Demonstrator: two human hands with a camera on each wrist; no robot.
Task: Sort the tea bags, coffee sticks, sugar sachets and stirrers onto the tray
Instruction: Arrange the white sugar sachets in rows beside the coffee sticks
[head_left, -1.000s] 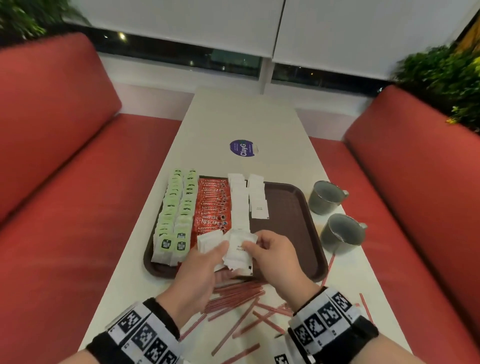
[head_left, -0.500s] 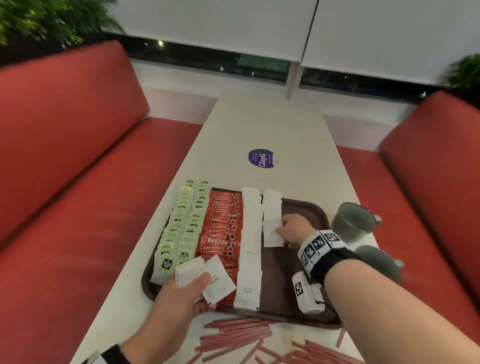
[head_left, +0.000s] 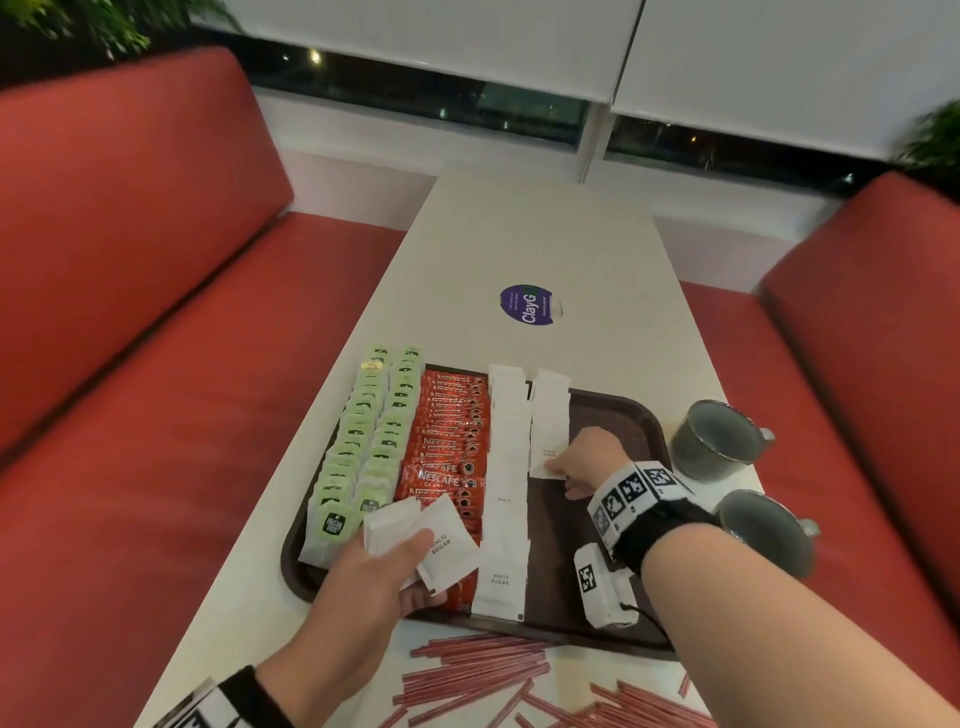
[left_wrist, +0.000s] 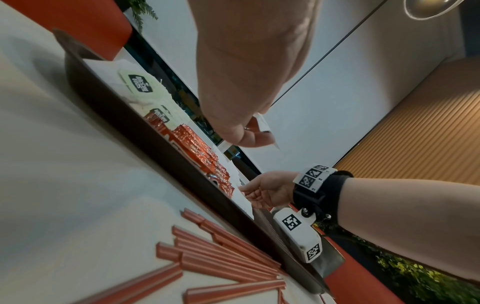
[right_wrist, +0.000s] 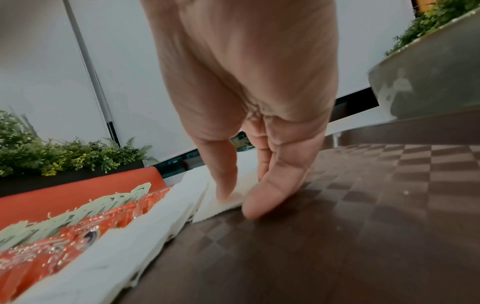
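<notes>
The white sugar sachet (head_left: 546, 457) lies at the near end of the short second sugar row on the brown tray (head_left: 618, 415), overlapping the sachet beyond it like a roof tile so that the row stays neat. The right hand (head_left: 584, 460) is on it: in the right-wrist view a fingertip (right_wrist: 228, 191) presses its top face while the thumb rests at its edge on the tray floor, a light pinning touch, not a full grasp, though I cannot say for sure whether the paper is also nipped between them.

Toward the tray's left edge from that sachet run a long full row of sugar sachets (head_left: 506, 467), then red Nescafé coffee sticks (head_left: 449, 447), then two rows of green tea bags (head_left: 371, 441), each kind in its own lane. The left hand (head_left: 379, 577) hovers over the tray's near left corner, thumb clamped over a fanned stack of sugar sachets (head_left: 415, 540), held ready as the supply for the other hand.

Off the tray, the red stirrers (head_left: 483, 670) lie scattered on the table (head_left: 519, 234) along the tray's near rim, not yet sorted. Two grey mugs (head_left: 719, 439) stand beside its right rim.
</notes>
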